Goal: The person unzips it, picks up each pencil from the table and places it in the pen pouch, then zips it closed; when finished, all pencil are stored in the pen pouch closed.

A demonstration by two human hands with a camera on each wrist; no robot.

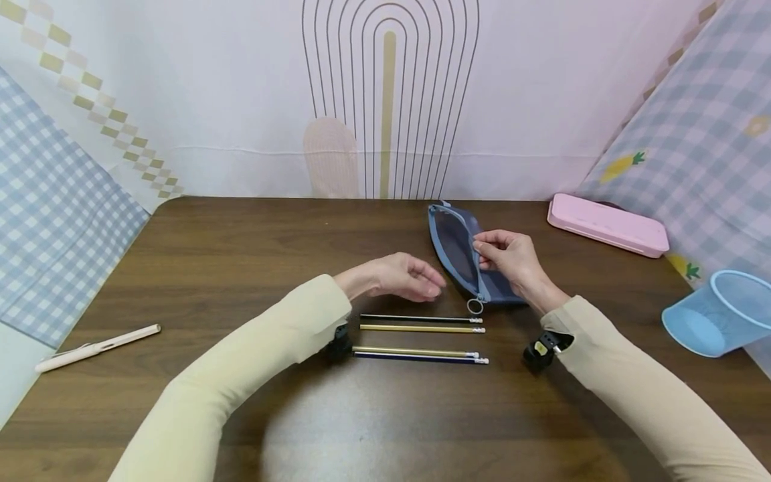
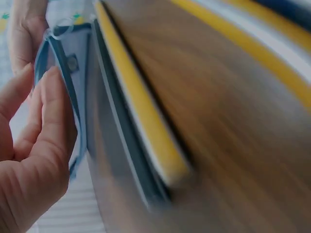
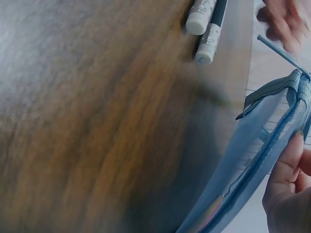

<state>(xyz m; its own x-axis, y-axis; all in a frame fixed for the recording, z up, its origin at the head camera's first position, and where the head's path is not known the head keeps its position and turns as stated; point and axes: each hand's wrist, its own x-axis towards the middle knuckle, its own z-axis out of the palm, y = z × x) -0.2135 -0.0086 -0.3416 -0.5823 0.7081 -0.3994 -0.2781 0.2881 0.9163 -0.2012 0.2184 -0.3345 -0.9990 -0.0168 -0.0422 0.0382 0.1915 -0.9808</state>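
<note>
A blue mesh zip pouch (image 1: 454,251) lies on the brown table (image 1: 241,268) with its mouth open and a zipper ring (image 1: 475,306) at its near end. My right hand (image 1: 482,251) pinches the pouch's right edge; the wrist view shows the thumb (image 3: 291,170) on the pouch (image 3: 257,160). My left hand (image 1: 430,284) hovers just left of the pouch, fingers loosely curled and holding nothing; its fingers (image 2: 51,121) lie close beside the pouch's rim (image 2: 73,97). Several pencils (image 1: 421,338) lie in parallel on the table below both hands, and their eraser ends (image 3: 201,24) show in the right wrist view.
A pink case (image 1: 608,224) lies at the back right. A light blue mesh cup (image 1: 717,314) lies tipped at the right edge. A cream pen (image 1: 96,347) rests near the left edge. Patterned cloth walls surround the table.
</note>
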